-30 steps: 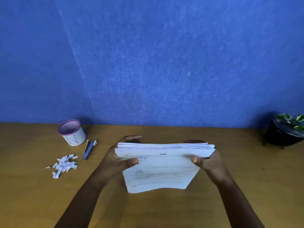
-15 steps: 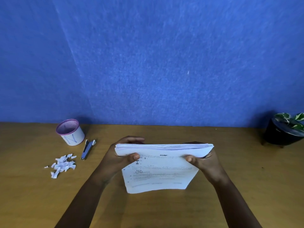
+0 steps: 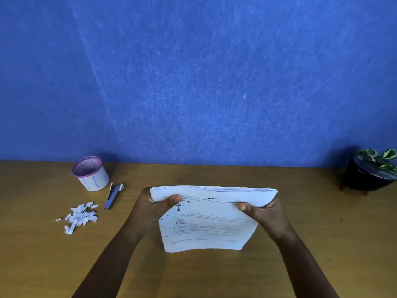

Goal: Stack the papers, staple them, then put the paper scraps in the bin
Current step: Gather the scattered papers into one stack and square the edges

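1. Low in the middle of the frame, both hands hold a stack of papers (image 3: 211, 220) upright on its lower edge on the wooden surface (image 3: 300, 244).
2. The left hand (image 3: 150, 214) grips the stack's left side, thumb curled over the printed front sheet, fingers behind.
3. The right hand (image 3: 266, 218) grips the right side the same way.
4. At the left of the frame lie the paper scraps (image 3: 79, 217) in a loose pile, with a stapler (image 3: 113, 196) just right of them.
5. The bin (image 3: 90, 173), white with a pink rim, stands above the scraps.
6. A potted plant (image 3: 371, 172) sits at the far right.
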Demonstrator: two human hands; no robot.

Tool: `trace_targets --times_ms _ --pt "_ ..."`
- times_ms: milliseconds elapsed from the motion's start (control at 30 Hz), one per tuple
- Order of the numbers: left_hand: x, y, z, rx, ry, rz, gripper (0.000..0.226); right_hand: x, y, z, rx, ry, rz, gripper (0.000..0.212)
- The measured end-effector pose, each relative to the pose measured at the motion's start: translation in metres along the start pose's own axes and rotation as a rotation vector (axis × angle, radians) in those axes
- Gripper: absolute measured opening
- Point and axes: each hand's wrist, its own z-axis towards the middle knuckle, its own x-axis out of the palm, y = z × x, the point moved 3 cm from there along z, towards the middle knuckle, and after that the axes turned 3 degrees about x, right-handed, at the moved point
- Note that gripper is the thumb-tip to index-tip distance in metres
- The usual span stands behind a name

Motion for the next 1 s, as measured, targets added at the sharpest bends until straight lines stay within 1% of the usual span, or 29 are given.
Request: trace_targets --times_ms 200,333,400,467,533,600,700,833,1000 --pt "0.001 0.019 -0.007 -0.067 0.036 -0.018 0.051 -0.001 -0.017 -0.005 0.075 -0.036 0.004 0.051" --pt "0.001 0.042 -0.017 -0.145 0.042 -0.02 0.052 -0.004 -0.045 -0.011 0.159 -0.063 -0.014 0.039" --pt "0.002 0.055 -0.023 -0.186 0.048 -0.015 0.045 -0.005 -0.062 -0.014 0.204 -0.063 -0.035 0.037" --pt "0.001 0.071 -0.028 -0.23 0.021 0.006 0.03 -0.006 -0.079 -0.018 0.244 -0.069 -0.065 0.038" --pt "0.0 0.085 -0.032 -0.257 -0.015 0.029 0.033 -0.008 -0.094 -0.022 0.287 -0.087 -0.066 0.04" --pt "0.0 0.093 -0.033 -0.285 -0.019 0.045 0.028 -0.01 -0.105 -0.024 0.312 -0.108 -0.069 0.041" --pt "-0.002 0.104 -0.031 -0.321 -0.028 0.064 0.037 -0.012 -0.115 -0.024 0.36 -0.131 -0.077 0.034" --pt "-0.008 0.11 -0.028 -0.374 -0.083 0.049 0.024 -0.009 -0.12 -0.018 0.427 -0.135 -0.067 0.022" --pt "-0.019 0.112 -0.028 -0.365 -0.171 0.016 0.024 0.008 -0.124 -0.014 0.481 -0.054 -0.051 0.037"
